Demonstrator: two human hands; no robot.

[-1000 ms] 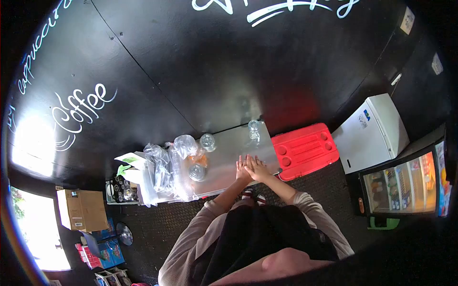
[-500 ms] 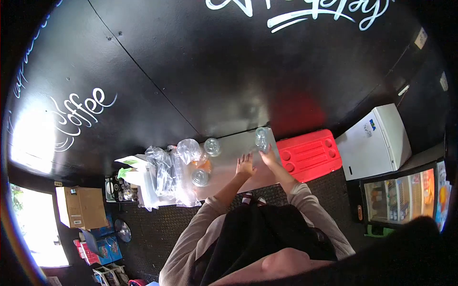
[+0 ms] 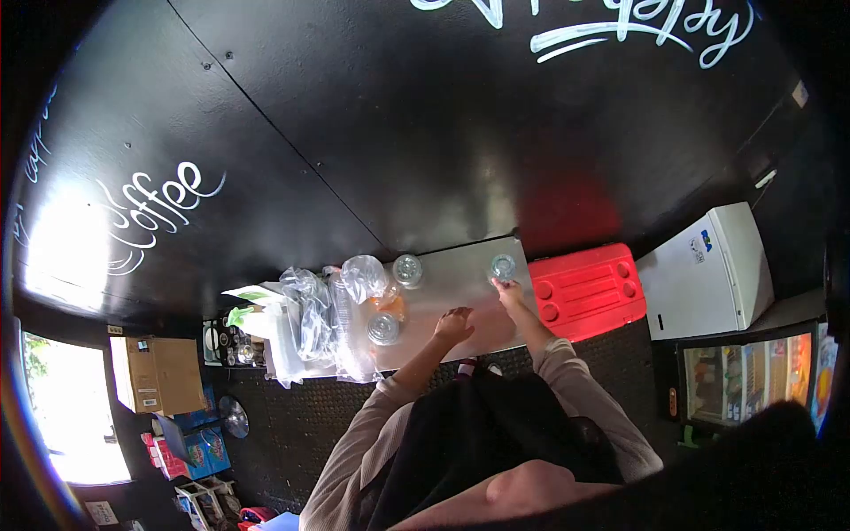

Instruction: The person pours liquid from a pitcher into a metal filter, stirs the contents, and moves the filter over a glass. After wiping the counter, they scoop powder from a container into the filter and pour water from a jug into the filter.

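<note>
Hands apart: right hand (image 3: 511, 288) stretched forward to the far right corner of the surface (image 3: 443, 296), left hand (image 3: 454, 326) back near the front edge.

Cup (image 3: 503, 265): clear plastic, upright, seen from above as a pale ring. It stands near the far right corner of the surface, close to the wall (image 3: 425, 133).

Right hand: fingertips meet the cup's near side. We cannot tell whether they grip it or only touch it; it is too small to judge.

Left hand: curled into a loose fist, knuckles up, resting on bare metal. We see nothing in it.

Second cup (image 3: 407, 268) stands at the back of the surface, left of centre. Third cup (image 3: 383, 329) sits nearer the front, just beside crumpled clear bags (image 3: 305, 310) heaped on the left end.

Writing: "Coffee" (image 3: 164, 199) in white looping script on the black wall, left. More white script runs along the top edge, cut off, and we cannot read it.

Red cooler (image 3: 589, 290) sits just right of the surface. Beyond it, the white fridge (image 3: 708, 265) bears a small blue logo, unreadable. Cardboard box (image 3: 158, 376) at far left carries a white label, too small to read.
</note>
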